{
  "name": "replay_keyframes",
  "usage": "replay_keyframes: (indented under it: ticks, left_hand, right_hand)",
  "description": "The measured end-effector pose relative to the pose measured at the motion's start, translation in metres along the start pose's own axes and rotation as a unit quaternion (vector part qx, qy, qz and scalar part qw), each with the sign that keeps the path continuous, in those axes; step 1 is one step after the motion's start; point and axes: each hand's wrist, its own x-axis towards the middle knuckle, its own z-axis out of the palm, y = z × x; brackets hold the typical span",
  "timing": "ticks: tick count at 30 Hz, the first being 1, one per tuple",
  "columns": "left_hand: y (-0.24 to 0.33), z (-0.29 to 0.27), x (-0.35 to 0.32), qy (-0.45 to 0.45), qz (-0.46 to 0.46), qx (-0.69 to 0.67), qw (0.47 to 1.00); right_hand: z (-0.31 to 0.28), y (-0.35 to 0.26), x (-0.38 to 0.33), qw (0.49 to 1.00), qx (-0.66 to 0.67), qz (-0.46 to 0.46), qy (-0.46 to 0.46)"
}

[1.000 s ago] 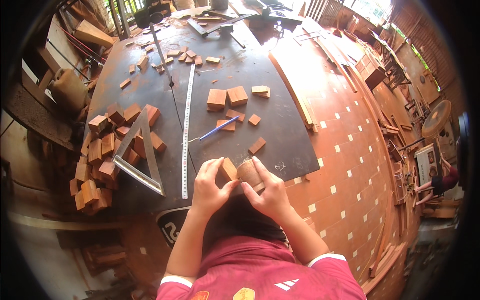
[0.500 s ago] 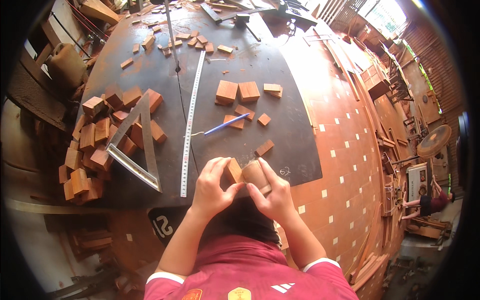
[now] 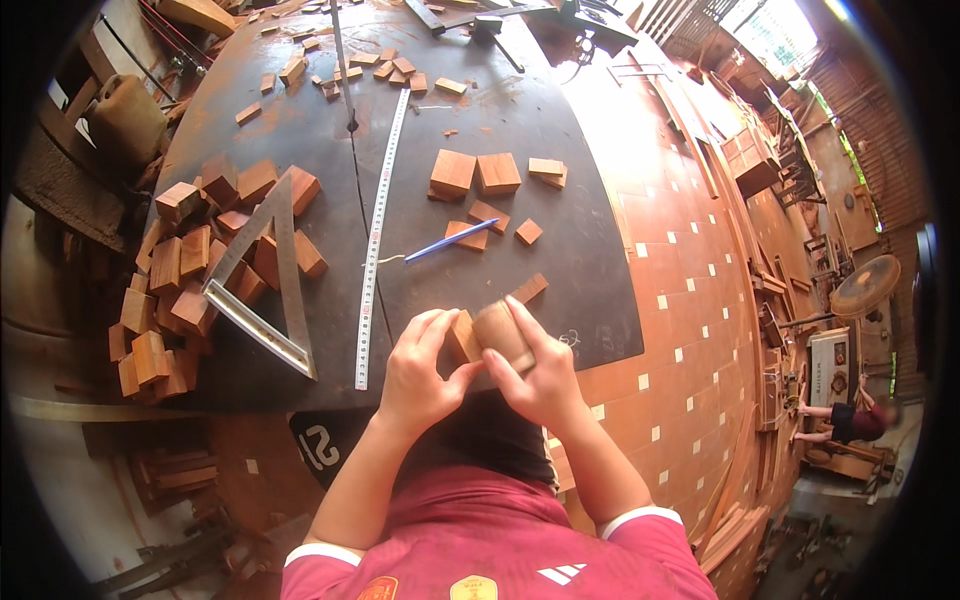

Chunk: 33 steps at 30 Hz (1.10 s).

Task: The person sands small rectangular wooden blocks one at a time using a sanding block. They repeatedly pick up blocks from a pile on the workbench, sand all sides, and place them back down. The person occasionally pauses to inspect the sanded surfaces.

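1. I read the scene as daylit: the brightest patch is the blown-out white opening at upper right, so light seems to enter from there.
2. A pale sheen lies on the dark worktop toward its far end; the near part is duller.
3. The tiled floor is evenly and warmly lit.
4. Soft shadow sits under the left hand and right hand.
5. Fisheye distortion is strong: the steel ruler bows, and a black vignette rings the frame.
6. Centre is sharp; the rim is smeared, and the far-right figure is possibly out of focus.
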Motion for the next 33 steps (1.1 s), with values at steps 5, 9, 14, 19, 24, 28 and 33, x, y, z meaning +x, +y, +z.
replay_keyframes:
  ticks: [5, 9, 14, 19, 24, 28, 33]
  left_hand:
    - [0.0, -0.001, -0.002, -0.002, 0.003, 0.007, 1.0]
    - [0.001, 0.002, -0.002, 0.007, 0.0, 0.0, 1.0]
    - [0.001, 0.001, -0.001, 0.01, 0.006, 0.006, 1.0]
    - [0.001, 0.0, -0.003, 0.005, 0.002, 0.016, 1.0]
    - [0.0, 0.004, -0.004, 0.009, 0.007, 0.013, 1.0]
    - [0.002, 0.0, -0.001, 0.001, 0.005, 0.015, 1.0]
    - [0.003, 0.0, -0.002, 0.001, -0.004, 0.006, 1.0]
  right_hand:
    - [0.01, 0.002, 0.019, 0.996, 0.051, 0.068, -0.006]
    - [-0.004, 0.007, -0.013, 0.997, 0.05, 0.058, -0.002]
    - [-0.006, 0.0, -0.003, 0.997, 0.042, 0.061, -0.014]
    - [0.009, 0.005, 0.017, 0.997, 0.044, 0.068, -0.008]
    - [-0.006, -0.006, -0.022, 0.999, 0.031, 0.038, -0.005]
    - [-0.003, -0.006, -0.002, 0.996, 0.051, 0.068, -0.016]
    - [0.016, 0.0, 0.019, 0.998, 0.039, 0.047, 0.013]
